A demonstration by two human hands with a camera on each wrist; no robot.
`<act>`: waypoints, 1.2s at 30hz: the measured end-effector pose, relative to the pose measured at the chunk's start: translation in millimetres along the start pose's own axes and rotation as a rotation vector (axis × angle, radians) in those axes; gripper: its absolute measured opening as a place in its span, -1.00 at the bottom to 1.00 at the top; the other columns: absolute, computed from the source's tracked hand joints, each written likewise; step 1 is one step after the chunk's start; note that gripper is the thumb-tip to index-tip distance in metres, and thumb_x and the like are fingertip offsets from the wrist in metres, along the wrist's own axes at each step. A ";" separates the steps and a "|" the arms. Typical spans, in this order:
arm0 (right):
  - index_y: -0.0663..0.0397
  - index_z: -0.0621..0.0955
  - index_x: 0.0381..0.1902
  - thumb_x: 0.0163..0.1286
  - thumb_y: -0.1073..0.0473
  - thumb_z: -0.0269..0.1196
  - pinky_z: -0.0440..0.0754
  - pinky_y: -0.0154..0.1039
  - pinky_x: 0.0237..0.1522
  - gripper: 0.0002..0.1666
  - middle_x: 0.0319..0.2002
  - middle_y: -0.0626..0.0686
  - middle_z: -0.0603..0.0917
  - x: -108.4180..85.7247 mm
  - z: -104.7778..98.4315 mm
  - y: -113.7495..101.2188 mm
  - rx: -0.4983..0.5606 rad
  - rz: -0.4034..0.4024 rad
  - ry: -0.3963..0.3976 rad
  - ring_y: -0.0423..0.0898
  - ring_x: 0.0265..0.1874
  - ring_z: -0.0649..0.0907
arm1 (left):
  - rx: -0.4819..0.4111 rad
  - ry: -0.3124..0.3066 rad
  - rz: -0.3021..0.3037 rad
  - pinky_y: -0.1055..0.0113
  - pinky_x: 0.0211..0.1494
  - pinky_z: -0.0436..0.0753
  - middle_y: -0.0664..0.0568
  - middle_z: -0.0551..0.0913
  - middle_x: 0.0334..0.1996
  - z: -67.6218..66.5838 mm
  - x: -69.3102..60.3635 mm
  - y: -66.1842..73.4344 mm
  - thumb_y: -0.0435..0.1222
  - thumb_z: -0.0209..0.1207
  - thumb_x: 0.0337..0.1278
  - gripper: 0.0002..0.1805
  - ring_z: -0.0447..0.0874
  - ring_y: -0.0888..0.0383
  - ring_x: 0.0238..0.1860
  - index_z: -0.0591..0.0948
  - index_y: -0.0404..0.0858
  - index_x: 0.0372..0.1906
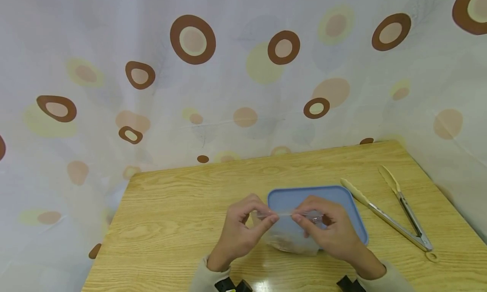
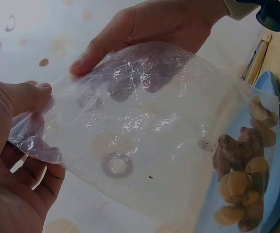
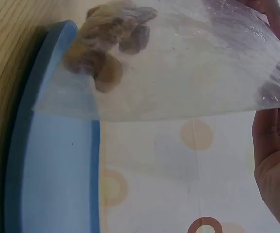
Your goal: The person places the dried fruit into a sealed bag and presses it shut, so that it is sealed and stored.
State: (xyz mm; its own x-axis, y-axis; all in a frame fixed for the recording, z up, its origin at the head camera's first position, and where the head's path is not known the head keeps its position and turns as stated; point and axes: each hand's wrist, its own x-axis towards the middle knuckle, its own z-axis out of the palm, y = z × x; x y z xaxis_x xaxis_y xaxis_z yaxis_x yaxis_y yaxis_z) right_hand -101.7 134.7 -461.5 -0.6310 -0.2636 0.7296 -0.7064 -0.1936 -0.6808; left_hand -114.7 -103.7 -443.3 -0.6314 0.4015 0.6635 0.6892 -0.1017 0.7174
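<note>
A clear plastic bag [image 2: 130, 131] hangs from both hands, stretched between them above a blue tray [image 1: 351, 216]. My left hand [image 1: 240, 230] pinches one side of its upper edge between thumb and fingers. On the other side, my right hand [image 1: 335, 228] pinches the same edge, thumb tip close to the left thumb. Several small, lumpy brown and yellowish pieces [image 2: 237, 184] lie at the bottom of the bag; their exact kind I cannot tell. In the right wrist view the lower end of the bag overlaps the tray, and film covers some fingers.
Metal tongs with pale tips [image 1: 403, 211] lie spread on the wooden table [image 1: 171, 216], right of the tray. Behind the table hangs a white sheet with brown, yellow and pink rounded shapes [image 1: 228, 89]. The table's back edge runs along this sheet.
</note>
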 end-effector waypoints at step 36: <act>0.07 0.79 -0.17 0.18 0.71 0.38 0.76 -0.34 -0.30 -0.53 -0.33 0.07 0.79 0.1 7.9 -4.6 -0.140 0.019 -0.064 -0.23 -0.33 0.75 | 0.049 -0.062 0.005 0.40 -0.18 0.69 -0.08 0.77 -0.38 9.6 -2.1 -2.3 -0.53 0.42 0.27 -0.90 0.66 0.20 -0.31 0.79 -0.30 -0.23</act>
State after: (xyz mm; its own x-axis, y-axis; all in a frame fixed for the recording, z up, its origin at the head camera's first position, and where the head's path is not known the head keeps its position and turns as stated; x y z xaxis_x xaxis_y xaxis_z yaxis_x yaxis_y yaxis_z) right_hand -96.0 128.1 -458.9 -0.6262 -0.3269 0.7078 -0.7349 -0.0559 -0.6759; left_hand -111.6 -95.6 -448.4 -0.6057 0.4571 0.6513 0.7096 -0.0600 0.7020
